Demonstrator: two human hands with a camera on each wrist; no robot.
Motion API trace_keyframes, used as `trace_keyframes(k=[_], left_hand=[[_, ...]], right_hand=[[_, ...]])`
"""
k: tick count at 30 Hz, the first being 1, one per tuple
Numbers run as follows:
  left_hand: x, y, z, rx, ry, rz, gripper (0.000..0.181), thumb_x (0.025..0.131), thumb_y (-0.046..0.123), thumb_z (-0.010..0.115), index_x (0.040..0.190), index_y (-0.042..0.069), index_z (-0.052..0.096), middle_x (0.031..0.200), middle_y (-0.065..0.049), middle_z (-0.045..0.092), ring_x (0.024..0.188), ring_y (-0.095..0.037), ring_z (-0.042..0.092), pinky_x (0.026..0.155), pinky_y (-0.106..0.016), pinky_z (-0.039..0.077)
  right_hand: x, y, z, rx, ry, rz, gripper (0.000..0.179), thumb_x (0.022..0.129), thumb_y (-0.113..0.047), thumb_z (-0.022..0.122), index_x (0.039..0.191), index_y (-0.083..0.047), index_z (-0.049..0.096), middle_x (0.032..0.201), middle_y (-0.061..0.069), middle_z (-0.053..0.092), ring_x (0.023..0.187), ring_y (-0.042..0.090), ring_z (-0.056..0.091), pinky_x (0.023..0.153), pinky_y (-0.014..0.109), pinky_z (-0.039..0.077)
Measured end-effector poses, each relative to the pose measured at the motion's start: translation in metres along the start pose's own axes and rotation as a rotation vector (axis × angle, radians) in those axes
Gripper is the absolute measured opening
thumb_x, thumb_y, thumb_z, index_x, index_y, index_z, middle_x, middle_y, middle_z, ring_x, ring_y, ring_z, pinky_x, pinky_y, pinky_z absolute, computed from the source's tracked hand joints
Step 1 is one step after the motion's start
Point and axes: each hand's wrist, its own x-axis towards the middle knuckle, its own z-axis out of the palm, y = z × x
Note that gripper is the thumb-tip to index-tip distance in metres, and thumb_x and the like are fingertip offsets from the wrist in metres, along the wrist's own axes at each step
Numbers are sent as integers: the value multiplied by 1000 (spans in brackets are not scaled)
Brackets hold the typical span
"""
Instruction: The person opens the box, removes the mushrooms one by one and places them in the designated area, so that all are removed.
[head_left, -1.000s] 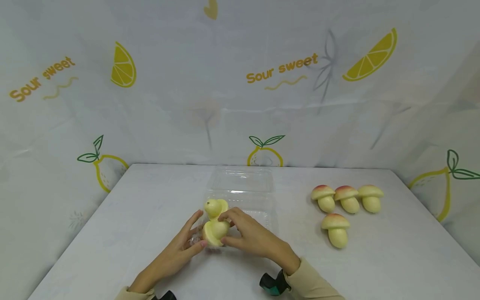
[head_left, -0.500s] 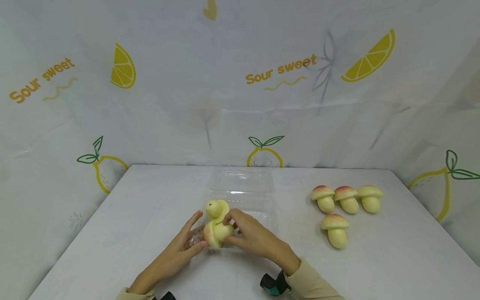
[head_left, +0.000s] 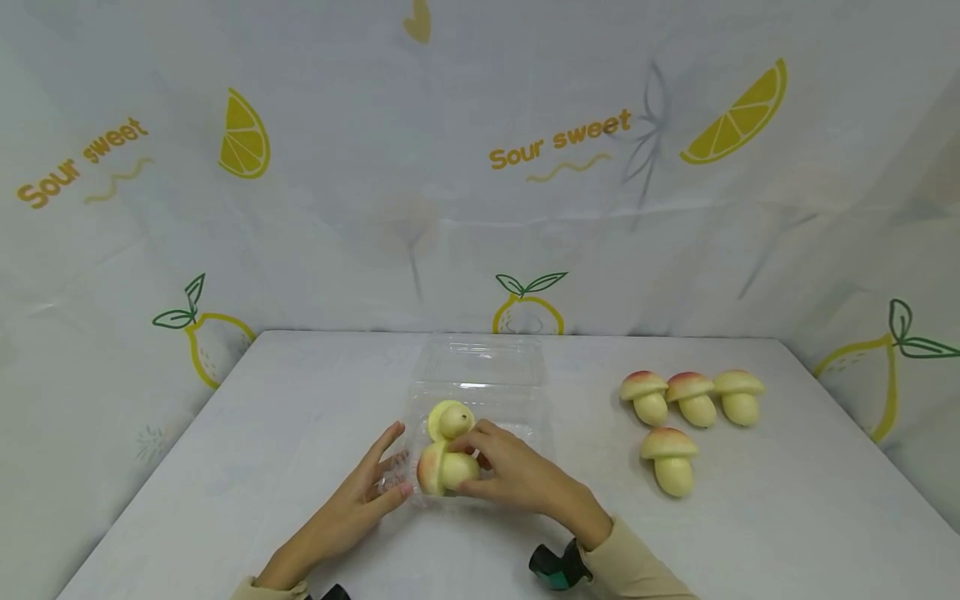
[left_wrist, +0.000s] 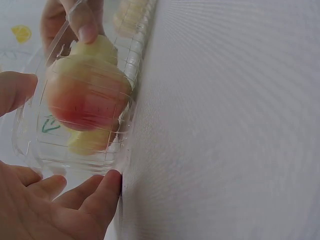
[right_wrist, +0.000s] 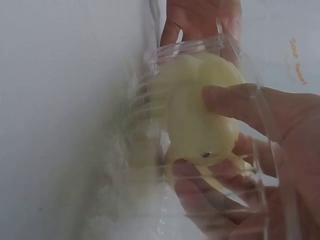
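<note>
A clear plastic clamshell box (head_left: 517, 398) lies with its lid (head_left: 480, 362) laid back. My right hand (head_left: 517, 475) grips the pale yellow stem of a toy mushroom (head_left: 429, 468) inside the box, its reddish cap facing left. Just beyond it in the box is another mushroom (head_left: 452, 419), its stem end turned to the right. In the right wrist view, the thumb (right_wrist: 232, 102) presses on pale yellow, seen through the plastic wall. My left hand (head_left: 360, 500), fingers spread, touches the box's left side; the left wrist view shows its fingertips (left_wrist: 105, 187) against the clear wall.
On the right of the white table (head_left: 570, 542), three more mushrooms stand in a row, the middle one (head_left: 693, 400) among them. A single mushroom (head_left: 671, 462) lies nearer. Behind the table hangs a lemon-printed cloth (head_left: 337, 208).
The gripped mushroom has shifted right, away from the box's left side. The farther mushroom has turned, its stem end swinging from left to right. The left hand has hardly moved.
</note>
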Motion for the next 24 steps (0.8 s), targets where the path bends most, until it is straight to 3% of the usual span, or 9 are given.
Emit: trace_keyframes(k=[12,19,24], left_hand=[[0,1,1,-6,7,-17,80,101,21,57,160,12,4,167,-16,4,147,-51,23,112,-65,33],[0,0,0,4,8,-15,80,101,21,57,160,12,5,167,-16,5,147,-49,24,111,-57,39],[1,0,0,5,3,-10,79,101,21,57,160,12,5,167,-16,5,147,-50,24,110,-57,40]], right_hand=[[-6,6,-9,51,-38,20,30,83,-11,77,108,-10,62,108,0,65,93,14,62,79,22,53],[-9,8,-13,13,-50,39,30,80,-13,79,104,-12,61,105,-3,65,91,12,62,83,26,52],[-11,8,-16,-8,-63,76,37,79,-16,81,107,-9,59,104,-1,64,92,18,64,82,27,51]])
